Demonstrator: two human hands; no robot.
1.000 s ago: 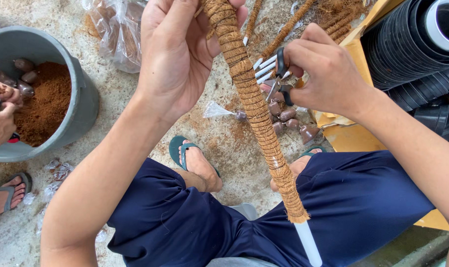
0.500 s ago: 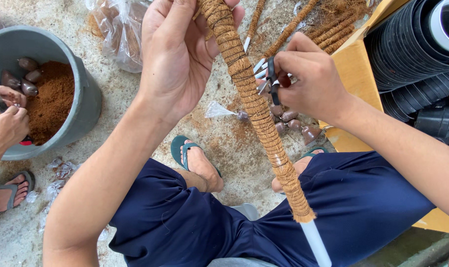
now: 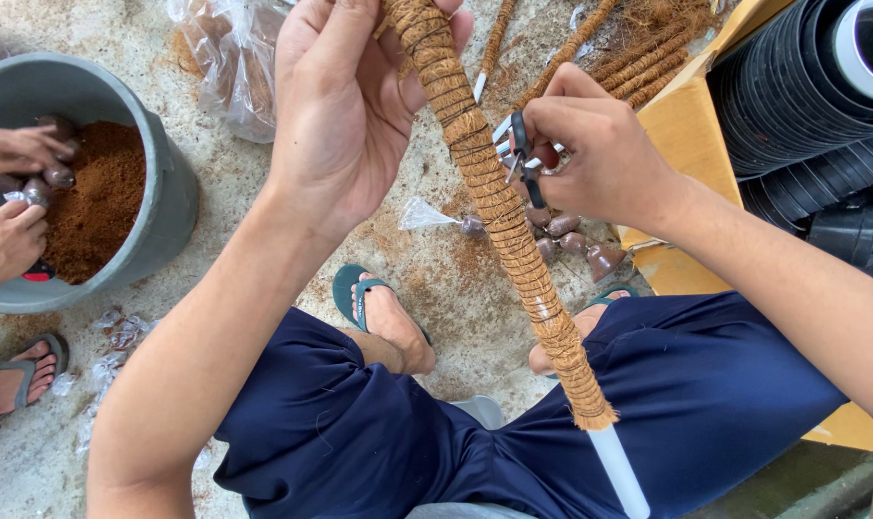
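- Coir-wrapped pole [image 3: 494, 207] slants from the upper centre down across the lap, white pipe end bare.
- Left hand [image 3: 345, 106] has its fingers clamped round the top.
- Right hand [image 3: 600, 154] pinches small snips [image 3: 521, 159] against the wrap; best cut close, keeping the binding taut.

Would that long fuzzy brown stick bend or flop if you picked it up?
Probably stiff: the fuzzy brown stick stays straight though the left hand grips only its top. A white pipe pokes out below. The rough fibre likely isn't slippery.
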